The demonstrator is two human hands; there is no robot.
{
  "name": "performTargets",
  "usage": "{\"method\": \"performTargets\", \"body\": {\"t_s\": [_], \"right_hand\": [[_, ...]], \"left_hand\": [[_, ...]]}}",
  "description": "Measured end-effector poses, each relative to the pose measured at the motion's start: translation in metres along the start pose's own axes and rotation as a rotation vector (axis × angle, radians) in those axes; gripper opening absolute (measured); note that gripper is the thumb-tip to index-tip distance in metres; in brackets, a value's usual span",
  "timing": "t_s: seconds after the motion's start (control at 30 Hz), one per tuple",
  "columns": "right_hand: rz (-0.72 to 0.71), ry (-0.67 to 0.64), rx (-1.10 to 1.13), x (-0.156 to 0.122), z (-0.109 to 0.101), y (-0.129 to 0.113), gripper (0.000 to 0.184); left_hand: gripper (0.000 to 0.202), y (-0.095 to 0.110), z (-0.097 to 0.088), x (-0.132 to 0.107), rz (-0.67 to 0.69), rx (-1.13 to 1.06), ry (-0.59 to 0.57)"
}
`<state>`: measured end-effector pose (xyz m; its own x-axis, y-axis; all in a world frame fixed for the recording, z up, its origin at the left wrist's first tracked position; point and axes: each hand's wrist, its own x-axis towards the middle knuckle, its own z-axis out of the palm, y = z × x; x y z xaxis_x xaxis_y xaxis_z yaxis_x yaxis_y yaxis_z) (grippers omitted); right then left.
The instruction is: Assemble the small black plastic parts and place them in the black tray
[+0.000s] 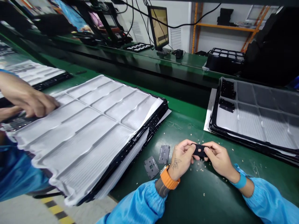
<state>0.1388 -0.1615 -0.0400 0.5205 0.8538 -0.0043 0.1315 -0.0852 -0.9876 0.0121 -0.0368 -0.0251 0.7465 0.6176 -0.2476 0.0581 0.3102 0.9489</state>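
Black bracket (199, 150), head view: held in front of me, long axis running left to right between my left hand (181, 159) and right hand (219, 160), both curled shut on its ends, neither clearly nearer. Two dark metal plates (163, 154) lie just left on the green surface (187, 202). A co-worker's hand (25, 99) rests on white foam sheeting (77, 133).

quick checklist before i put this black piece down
1. Black piece held by both left hand and right hand: ok
2. Green bench around the hands free of debris: not ok, pale crumbs scattered there
3. Two grey plates lying flat, apart: ok
4. Tray on the right has open space beside its dark parts: ok
5. Black piece undamaged: cannot tell, fingers hide part of it
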Motion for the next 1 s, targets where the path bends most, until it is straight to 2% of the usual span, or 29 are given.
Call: {"method": "performTargets", "body": {"t_s": [0.23, 0.3, 0.4, 0.47, 0.63, 0.8, 1.0], "right_hand": [[0.039, -0.093, 0.088, -0.002, 0.008, -0.006, 0.025], [0.066, -0.084, 0.152, 0.0, 0.009, -0.009, 0.027], [0.109, -0.05, 0.254, 0.004, 0.01, -0.011, 0.029], [0.123, -0.063, 0.274, 0.005, 0.008, -0.011, 0.032], [0.076, -0.155, 0.035, 0.008, -0.004, -0.009, 0.026], [0.098, -0.254, -0.186, 0.01, -0.012, -0.016, 0.019], [-0.041, -0.285, -0.438, 0.009, -0.011, -0.024, 0.015]], "left_hand": [[0.02, 0.003, 0.002, -0.001, 0.029, 0.092, 0.084], [0.021, 0.001, 0.003, -0.001, 0.048, 0.085, 0.06], [0.035, -0.002, 0.004, -0.002, 0.077, 0.019, -0.001], [0.034, -0.004, 0.002, -0.003, 0.101, 0.033, 0.023], [0.02, -0.001, -0.005, -0.003, 0.214, 0.333, 0.135], [0.022, 0.006, -0.005, -0.005, 0.261, 0.517, 0.142], [0.02, 0.009, -0.002, -0.009, 0.331, 0.631, 0.142]]}}
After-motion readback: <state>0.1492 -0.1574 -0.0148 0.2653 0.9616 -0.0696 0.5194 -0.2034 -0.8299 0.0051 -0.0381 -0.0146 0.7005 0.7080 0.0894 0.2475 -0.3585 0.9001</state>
